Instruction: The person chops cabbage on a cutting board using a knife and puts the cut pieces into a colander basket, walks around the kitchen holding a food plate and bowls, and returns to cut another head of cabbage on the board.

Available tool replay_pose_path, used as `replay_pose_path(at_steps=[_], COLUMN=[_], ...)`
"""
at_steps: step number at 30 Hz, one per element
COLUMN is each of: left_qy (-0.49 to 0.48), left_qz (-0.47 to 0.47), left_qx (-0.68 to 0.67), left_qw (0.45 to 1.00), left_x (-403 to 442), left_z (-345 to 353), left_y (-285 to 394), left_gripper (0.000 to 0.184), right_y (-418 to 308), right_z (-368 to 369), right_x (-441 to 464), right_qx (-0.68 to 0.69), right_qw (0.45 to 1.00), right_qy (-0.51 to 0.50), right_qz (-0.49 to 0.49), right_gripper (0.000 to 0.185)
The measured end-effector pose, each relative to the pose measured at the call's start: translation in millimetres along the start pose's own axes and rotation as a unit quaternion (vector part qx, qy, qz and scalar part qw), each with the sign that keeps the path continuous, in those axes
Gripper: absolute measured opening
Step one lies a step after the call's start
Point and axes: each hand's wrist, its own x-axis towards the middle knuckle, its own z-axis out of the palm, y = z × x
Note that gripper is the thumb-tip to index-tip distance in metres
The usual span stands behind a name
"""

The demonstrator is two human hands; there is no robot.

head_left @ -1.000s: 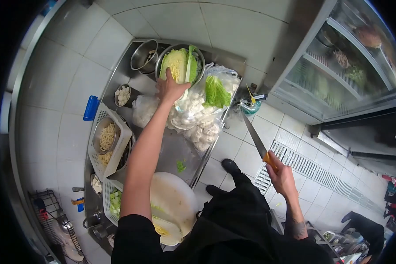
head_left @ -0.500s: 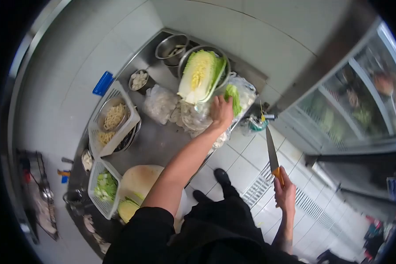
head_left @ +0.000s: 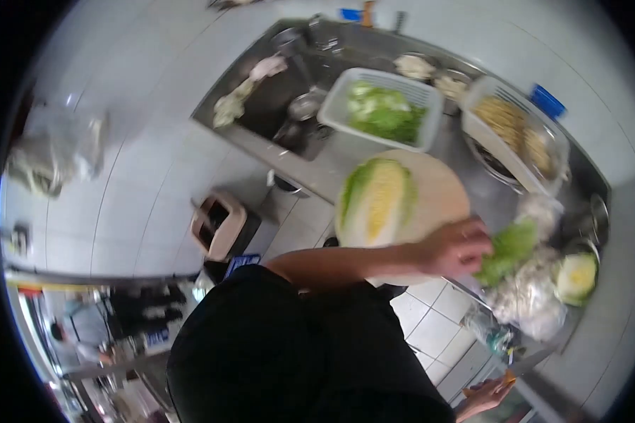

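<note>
My left hand (head_left: 460,247), blurred by motion, is closed on a green cabbage leaf (head_left: 506,248) near the right edge of the round cutting board (head_left: 437,187). Cut face up, a halved napa cabbage (head_left: 381,201) lies on the board's left part. Low in the view, away from the counter, my right hand (head_left: 488,396) grips a kitchen knife (head_left: 509,378) by its orange handle. Its blade points up and to the right. Another cut cabbage (head_left: 575,278) sits at the counter's far right, beside clear plastic bags with pale contents (head_left: 533,299).
Behind the board stands a white basket of chopped greens (head_left: 388,113). Another basket with noodles (head_left: 518,134) is to its right. A sink (head_left: 279,106) lies at left, with a beige bin (head_left: 219,224) on the floor below. A person (head_left: 85,324) is far off at lower left.
The view has swung toward the sink side. My left hand has carried the leaf from above the plastic bags toward the cutting board. The knife stays in my right hand.
</note>
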Motion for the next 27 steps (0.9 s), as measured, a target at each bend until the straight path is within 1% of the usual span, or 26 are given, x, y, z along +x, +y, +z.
replay_pose_path(at_steps=[1,2,3,4,5,6,7,8,9,10,11,13,14,16,17,18,19,20,21,22,23,24,26,27], left_qy=[0.058,0.099,0.176,0.217,0.288,0.353,0.402,0.413,0.48,0.476,0.492,0.49,0.504,0.518,0.517,0.515,0.508,0.497,0.493,0.474,0.455,0.428,0.345,0.301], left_qz=[-0.056,-0.06,-0.096,-0.097,-0.208,-0.279,-0.328,-0.363,-0.384,-0.415,-0.445,-0.462,-0.537,-0.596,-0.603,-0.632,-0.656,-0.662,-0.636,-0.599,-0.595,-0.588,-0.539,-0.517], left_qx=[0.047,0.119,0.214,0.333,0.313,0.26,0.267,0.34,0.303,0.383,0.386,0.444,0.4,0.403,0.394,0.414,0.435,0.431,0.364,0.28,0.242,0.193,0.145,0.099], left_qw=[0.996,0.986,0.956,0.913,0.881,0.854,0.812,0.763,0.728,0.675,0.64,0.591,0.545,0.463,0.463,0.405,0.349,0.36,0.469,0.581,0.617,0.659,0.755,0.795], left_x=[-16.2,-36.3,-65.5,-93.8,-137.9,-182.9,-222.0,-265.4,-326.0,-367.0,-405.4,-478.1,-505.3,-580.0,-604.4,-622.3,-632.0,-639.5,-637.7,-612.3,-580.8,-523.0,-417.8,-363.6], left_z=[-57.4,-118.0,-174.7,-231.8,-277.4,-321.7,-360.0,-393.5,-422.6,-446.0,-467.0,-502.0,-518.2,-542.3,-542.9,-542.4,-538.4,-527.1,-507.7,-484.8,-456.8,-429.3,-376.3,-354.8], left_y=[-7.7,-17.7,-25.8,-33.8,-48.2,-58.2,-62.1,-69.3,-95.1,-103.4,-113.0,-128.5,-134.3,-165.5,-180.5,-193.3,-202.4,-209.9,-218.2,-226.6,-230.8,-215.1,-189.1,-171.6], left_gripper=[0.019,0.021,0.024,0.025,0.024,0.022,0.019,0.019,0.018,0.019,0.02,0.02,0.025,0.032,0.032,0.036,0.039,0.039,0.041,0.042,0.043,0.044,0.043,0.044], right_y=[-24.7,-56.2,-77.9,-91.4,-101.9,-114.3,-130.8,-146.5,-161.3,-173.1,-180.7,-208.2,-221.0,-235.9,-248.9,-259.3,-264.6,-265.2,-253.4,-243.4,-231.8,-237.1,-248.5,-248.0], right_z=[12.5,27.0,41.2,54.6,70.1,83.7,95.7,106.3,115.6,122.5,128.2,139.0,141.6,145.7,144.8,144.3,146.0,144.2,144.1,145.0,141.9,146.1,147.9,147.9], right_x=[-8.8,-24.2,-42.2,-53.0,-63.9,-77.9,-96.5,-115.3,-133.0,-147.4,-160.5,-192.2,-204.3,-219.1,-233.1,-246.6,-254.0,-257.1,-245.8,-239.9,-228.5,-238.4,-254.3,-258.3], right_qx=[-0.005,0.055,0.116,0.112,0.114,0.116,0.12,0.116,0.094,0.07,0.057,0.021,-0.003,-0.007,-0.005,-0.003,-0.02,-0.038,0.006,-0.009,-0.005,0.012,0.078,0.176], right_qw=[1.0,0.997,0.992,0.991,0.989,0.988,0.985,0.984,0.987,0.989,0.985,0.983,0.981,0.978,0.976,0.975,0.973,0.972,0.975,0.965,0.967,0.97,0.971,0.958], right_qy=[-0.021,-0.035,-0.045,-0.058,-0.059,-0.06,-0.071,-0.079,-0.09,-0.1,-0.126,-0.146,-0.159,-0.169,-0.174,-0.179,-0.171,-0.158,-0.17,-0.181,-0.182,-0.181,-0.165,-0.176], right_qz=[-0.021,-0.03,-0.036,-0.052,-0.071,-0.088,-0.097,-0.108,-0.094,-0.08,-0.1,-0.111,-0.112,-0.123,-0.129,-0.131,-0.154,-0.17,-0.143,-0.188,-0.178,-0.163,-0.152,-0.143], right_gripper=[0.05,0.051,0.052,0.052,0.053,0.054,0.054,0.054,0.054,0.054,0.054,0.055,0.055,0.054,0.055,0.056,0.055,0.054,0.051,0.051,0.05,0.05,0.05,0.048])
